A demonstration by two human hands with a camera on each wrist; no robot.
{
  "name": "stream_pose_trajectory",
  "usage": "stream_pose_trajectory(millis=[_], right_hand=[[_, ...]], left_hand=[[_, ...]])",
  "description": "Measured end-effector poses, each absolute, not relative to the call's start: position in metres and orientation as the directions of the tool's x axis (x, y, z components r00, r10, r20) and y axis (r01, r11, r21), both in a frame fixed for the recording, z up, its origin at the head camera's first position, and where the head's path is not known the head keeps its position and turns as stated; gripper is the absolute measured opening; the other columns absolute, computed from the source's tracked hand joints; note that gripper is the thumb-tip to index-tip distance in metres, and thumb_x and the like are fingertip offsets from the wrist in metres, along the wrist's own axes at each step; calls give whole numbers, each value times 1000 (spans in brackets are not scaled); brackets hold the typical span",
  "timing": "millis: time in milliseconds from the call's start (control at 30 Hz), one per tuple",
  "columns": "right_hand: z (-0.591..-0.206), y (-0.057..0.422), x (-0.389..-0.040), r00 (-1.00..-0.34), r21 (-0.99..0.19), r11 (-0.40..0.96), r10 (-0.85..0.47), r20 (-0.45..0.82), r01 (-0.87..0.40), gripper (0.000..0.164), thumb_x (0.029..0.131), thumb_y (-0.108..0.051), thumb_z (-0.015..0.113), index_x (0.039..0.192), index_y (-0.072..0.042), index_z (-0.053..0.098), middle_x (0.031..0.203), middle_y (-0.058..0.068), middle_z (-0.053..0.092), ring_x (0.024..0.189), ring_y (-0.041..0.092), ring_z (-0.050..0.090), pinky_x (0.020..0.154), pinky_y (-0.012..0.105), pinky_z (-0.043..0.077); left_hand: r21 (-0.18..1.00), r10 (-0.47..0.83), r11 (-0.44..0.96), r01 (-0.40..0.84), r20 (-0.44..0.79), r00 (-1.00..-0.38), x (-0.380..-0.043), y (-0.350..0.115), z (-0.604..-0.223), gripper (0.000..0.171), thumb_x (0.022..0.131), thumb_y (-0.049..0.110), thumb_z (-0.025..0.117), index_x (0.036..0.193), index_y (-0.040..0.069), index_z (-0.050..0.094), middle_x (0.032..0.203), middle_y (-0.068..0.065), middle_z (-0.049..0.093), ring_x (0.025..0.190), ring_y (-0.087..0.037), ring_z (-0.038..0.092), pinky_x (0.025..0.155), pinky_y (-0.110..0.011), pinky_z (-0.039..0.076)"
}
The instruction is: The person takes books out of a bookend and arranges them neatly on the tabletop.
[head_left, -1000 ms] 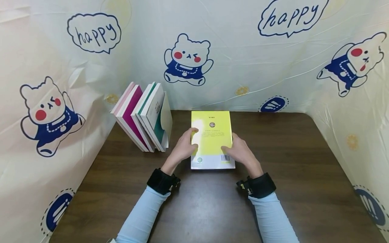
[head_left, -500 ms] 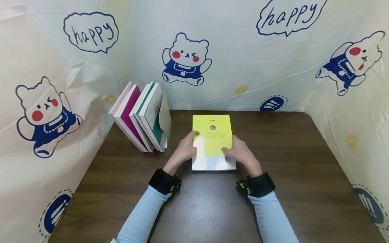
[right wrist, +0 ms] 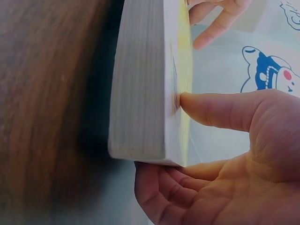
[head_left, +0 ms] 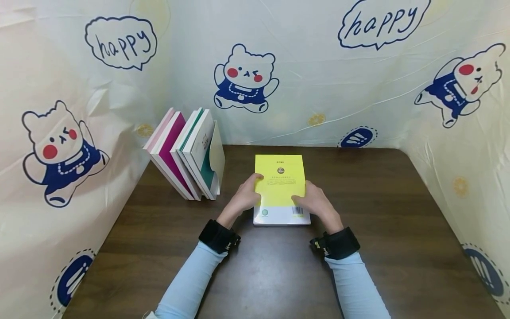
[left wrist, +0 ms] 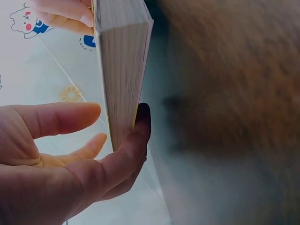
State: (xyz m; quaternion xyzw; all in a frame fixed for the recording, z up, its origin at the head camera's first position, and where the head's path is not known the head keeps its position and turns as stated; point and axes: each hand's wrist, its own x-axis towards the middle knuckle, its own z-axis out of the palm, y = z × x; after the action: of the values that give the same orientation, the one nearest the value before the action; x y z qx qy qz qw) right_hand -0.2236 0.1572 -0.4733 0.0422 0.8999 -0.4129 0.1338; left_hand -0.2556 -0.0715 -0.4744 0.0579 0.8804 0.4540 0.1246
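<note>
Wall cloth, pale, printed: at far left, 1 blue oval badge low down, 1 bear figure with red cheeks above it, and 1 speech bubble lettered "happy". Row of books, standing near the table's back left corner, tops leaning left; covers and spines in pink, magenta, white and green. Cream panel with curved cut-out, upright at the row's right end. Sleeve, light blue, with 1 black wristband, leading to the left hand: gripping the yellow book's left side, fingers curled beneath it, thumb beside the upper cover. Yellow book, 1, thick, between the 2 hands, right of the row and above the middle of the brown table; cover facing up, white lower band with 1 small round green emblem and, to its right, 1 barcode; whether the underside meets the tabletop cannot be told. Right hand: gripping the book's right side, thumb pressed on the cover, remaining fingers underneath; 1 black wristband and light blue sleeve behind. On the cloth at far right, 1 tilted bear figure, red-cheeked, in blue clothing.
</note>
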Motion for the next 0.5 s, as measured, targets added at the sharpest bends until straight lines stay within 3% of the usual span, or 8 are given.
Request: stream_pose_trajectory(millis=[233, 367, 500], right_hand=[[-477, 159, -228, -956, -715, 668, -21, -293, 205, 61, 99, -22, 66, 150, 0, 39, 122, 23, 65, 102, 37, 65, 91, 51, 53], [-478, 159, -228, -956, -722, 663, -30, -291, 199, 57, 98, -20, 66, 146, -1, 42, 118, 23, 67, 99, 36, 67, 88, 50, 55], [-479, 159, -227, -958, -728, 658, -35, -286, 193, 55, 98, -19, 66, 145, -1, 44, 116, 22, 67, 97, 35, 67, 86, 49, 56]], left_hand=[[804, 213, 593, -43, -208, -955, -260, -71, -476, 68, 89, -18, 54, 153, 6, 46, 154, -22, 48, 121, -38, 55, 91, -41, 49], [793, 212, 608, -46, -218, -953, -263, -71, -477, 67, 89, -18, 51, 153, 5, 48, 160, -20, 46, 123, -37, 53, 86, -40, 47], [793, 210, 607, -61, -234, -949, -265, -71, -479, 68, 90, -18, 48, 154, 5, 48, 163, -20, 44, 123, -36, 51, 93, -42, 45]])
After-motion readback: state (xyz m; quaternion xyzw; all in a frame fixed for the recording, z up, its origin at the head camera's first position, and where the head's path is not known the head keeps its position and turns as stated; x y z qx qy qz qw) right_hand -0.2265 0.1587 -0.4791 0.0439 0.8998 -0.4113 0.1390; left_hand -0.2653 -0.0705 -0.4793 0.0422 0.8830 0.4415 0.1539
